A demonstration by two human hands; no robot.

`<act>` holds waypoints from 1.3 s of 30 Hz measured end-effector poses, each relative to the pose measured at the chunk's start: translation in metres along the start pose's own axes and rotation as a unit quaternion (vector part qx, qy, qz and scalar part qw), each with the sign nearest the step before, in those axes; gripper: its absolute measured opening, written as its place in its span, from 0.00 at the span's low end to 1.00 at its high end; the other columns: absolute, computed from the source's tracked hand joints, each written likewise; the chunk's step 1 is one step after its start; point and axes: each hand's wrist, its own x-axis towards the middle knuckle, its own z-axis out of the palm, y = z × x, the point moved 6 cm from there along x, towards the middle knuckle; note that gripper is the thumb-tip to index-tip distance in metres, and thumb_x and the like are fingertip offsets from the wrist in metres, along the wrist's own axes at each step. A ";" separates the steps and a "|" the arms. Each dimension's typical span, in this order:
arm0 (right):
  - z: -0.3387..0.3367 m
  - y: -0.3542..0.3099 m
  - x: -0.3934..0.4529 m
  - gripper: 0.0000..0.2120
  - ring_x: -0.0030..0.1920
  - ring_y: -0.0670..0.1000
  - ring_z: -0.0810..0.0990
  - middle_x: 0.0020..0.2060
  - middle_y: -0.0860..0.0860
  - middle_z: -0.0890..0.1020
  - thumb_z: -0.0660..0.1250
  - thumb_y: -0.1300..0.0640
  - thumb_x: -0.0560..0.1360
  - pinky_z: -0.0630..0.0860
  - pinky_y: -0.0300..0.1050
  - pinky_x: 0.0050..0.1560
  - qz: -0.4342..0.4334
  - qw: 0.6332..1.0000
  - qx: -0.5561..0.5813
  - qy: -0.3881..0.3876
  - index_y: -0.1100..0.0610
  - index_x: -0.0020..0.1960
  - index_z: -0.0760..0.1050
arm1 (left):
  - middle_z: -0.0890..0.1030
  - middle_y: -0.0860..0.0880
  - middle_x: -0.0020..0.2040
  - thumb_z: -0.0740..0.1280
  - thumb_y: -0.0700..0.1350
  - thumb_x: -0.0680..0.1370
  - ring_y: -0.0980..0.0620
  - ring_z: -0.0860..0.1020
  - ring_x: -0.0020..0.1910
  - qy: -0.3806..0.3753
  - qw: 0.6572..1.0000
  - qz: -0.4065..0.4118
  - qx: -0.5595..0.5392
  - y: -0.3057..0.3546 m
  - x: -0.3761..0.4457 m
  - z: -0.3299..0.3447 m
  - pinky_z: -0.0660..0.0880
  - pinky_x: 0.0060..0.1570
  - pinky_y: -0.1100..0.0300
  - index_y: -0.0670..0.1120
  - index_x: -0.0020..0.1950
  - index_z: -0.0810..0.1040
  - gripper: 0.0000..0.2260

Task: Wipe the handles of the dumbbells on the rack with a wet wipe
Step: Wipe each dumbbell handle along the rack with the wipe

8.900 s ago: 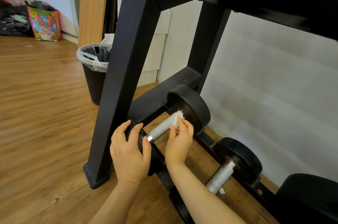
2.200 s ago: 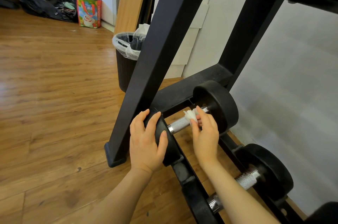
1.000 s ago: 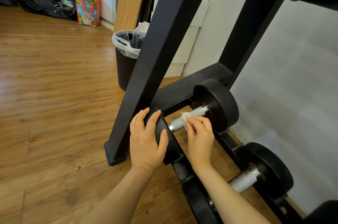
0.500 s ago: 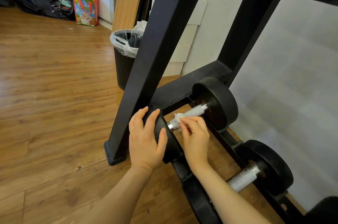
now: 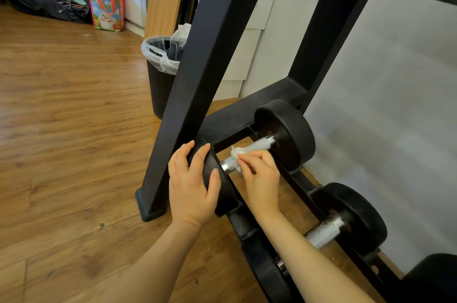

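A black dumbbell lies on the lowest tier of the black rack [image 5: 217, 30]. Its knurled silver handle [image 5: 259, 145] runs between a far weight [image 5: 286, 134] and a near weight [image 5: 217, 179]. My left hand [image 5: 191, 184] grips the near weight, fingers curled over its rim. My right hand [image 5: 259, 174] pinches a crumpled white wet wipe [image 5: 236, 154] against the handle near its near end. A second dumbbell with a bare silver handle [image 5: 324, 232] lies to the right on the same tier.
A black bin with a clear plastic liner [image 5: 162, 65] stands behind the rack's leg. Bags [image 5: 106, 8] and dark clothes lie by the far wall. Wooden floor spreads to the left. A grey wall is close behind the rack.
My right hand has slid the wipe along the handle from the far weight toward the near end. My left hand has stayed on the near weight.
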 end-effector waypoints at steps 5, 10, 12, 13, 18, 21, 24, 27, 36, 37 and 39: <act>0.014 -0.011 -0.002 0.11 0.54 0.49 0.73 0.52 0.54 0.77 0.62 0.56 0.78 0.73 0.41 0.53 -0.089 0.990 -0.050 -0.100 0.58 0.54 0.81 | 0.68 0.44 0.71 0.58 0.55 0.77 0.44 0.64 0.71 -0.002 1.000 0.000 -0.003 0.000 0.000 0.000 0.62 0.66 0.50 0.48 0.70 0.72 0.23; 0.008 -0.024 0.016 0.11 0.58 0.53 0.73 0.56 0.54 0.78 0.67 0.61 0.76 0.75 0.47 0.57 -0.136 0.971 -0.129 -0.146 0.61 0.57 0.79 | 0.68 0.44 0.71 0.58 0.54 0.77 0.44 0.64 0.70 -0.004 1.000 0.009 0.008 -0.001 0.000 0.000 0.62 0.67 0.49 0.47 0.70 0.73 0.23; 0.014 -0.032 0.017 0.10 0.57 0.54 0.75 0.53 0.55 0.80 0.67 0.62 0.76 0.75 0.48 0.57 -0.157 0.963 -0.135 -0.172 0.61 0.56 0.81 | 0.68 0.44 0.70 0.58 0.54 0.77 0.44 0.64 0.70 -0.002 1.000 0.010 0.008 -0.001 0.000 0.000 0.61 0.67 0.49 0.47 0.70 0.73 0.23; 0.017 -0.034 0.018 0.09 0.56 0.54 0.75 0.53 0.55 0.81 0.67 0.63 0.76 0.74 0.48 0.57 -0.172 0.955 -0.142 -0.197 0.62 0.56 0.81 | 0.68 0.44 0.70 0.58 0.54 0.77 0.44 0.64 0.71 -0.002 1.000 0.009 0.008 -0.001 0.000 0.000 0.61 0.67 0.50 0.47 0.70 0.73 0.23; 0.015 -0.031 0.035 0.09 0.55 0.50 0.73 0.52 0.52 0.79 0.66 0.59 0.77 0.73 0.47 0.57 -0.184 0.942 -0.170 -0.221 0.59 0.55 0.82 | 0.68 0.44 0.70 0.58 0.54 0.77 0.44 0.64 0.71 -0.002 1.000 0.010 0.007 -0.001 0.000 0.000 0.60 0.66 0.51 0.48 0.70 0.73 0.23; 0.022 -0.032 0.031 0.09 0.54 0.48 0.73 0.52 0.50 0.77 0.65 0.58 0.78 0.74 0.46 0.57 -0.162 0.939 -0.151 -0.262 0.58 0.56 0.81 | 0.68 0.44 0.70 0.58 0.54 0.77 0.44 0.64 0.71 -0.003 1.000 0.012 0.007 -0.002 0.000 0.000 0.61 0.67 0.50 0.47 0.70 0.72 0.23; 0.026 -0.034 0.031 0.10 0.55 0.48 0.74 0.54 0.50 0.77 0.65 0.58 0.78 0.74 0.46 0.58 -0.160 0.929 -0.148 -0.298 0.58 0.57 0.80 | 0.68 0.44 0.71 0.58 0.55 0.77 0.44 0.64 0.71 -0.004 1.000 0.010 0.005 -0.001 0.000 0.000 0.61 0.66 0.49 0.48 0.70 0.72 0.23; 0.026 -0.035 0.038 0.11 0.55 0.49 0.76 0.54 0.51 0.79 0.63 0.57 0.79 0.74 0.47 0.59 -0.139 0.917 -0.158 -0.337 0.58 0.58 0.80 | 0.68 0.43 0.70 0.58 0.54 0.77 0.43 0.64 0.70 -0.002 1.000 0.012 0.003 -0.001 0.001 0.000 0.61 0.66 0.49 0.47 0.70 0.73 0.23; 0.025 -0.034 0.039 0.12 0.56 0.58 0.78 0.54 0.58 0.81 0.63 0.63 0.78 0.73 0.55 0.60 -0.129 0.903 -0.161 -0.376 0.63 0.59 0.80 | 0.67 0.45 0.71 0.58 0.55 0.77 0.44 0.64 0.71 -0.012 1.000 0.005 0.007 -0.001 0.000 0.000 0.61 0.66 0.50 0.48 0.70 0.72 0.23; 0.024 -0.035 0.034 0.12 0.57 0.56 0.78 0.56 0.57 0.80 0.63 0.63 0.78 0.73 0.52 0.60 -0.131 0.907 -0.153 -0.369 0.63 0.59 0.79 | 0.67 0.45 0.71 0.58 0.55 0.77 0.44 0.64 0.71 -0.010 1.000 0.006 0.008 -0.001 0.000 0.000 0.61 0.66 0.50 0.48 0.70 0.72 0.23; 0.022 -0.035 0.029 0.13 0.58 0.50 0.76 0.58 0.52 0.78 0.63 0.60 0.79 0.72 0.44 0.62 -0.146 0.914 -0.143 -0.350 0.59 0.62 0.78 | 0.67 0.45 0.71 0.58 0.55 0.77 0.45 0.64 0.71 -0.010 1.000 0.006 0.009 -0.001 0.000 -0.001 0.61 0.66 0.50 0.49 0.71 0.71 0.23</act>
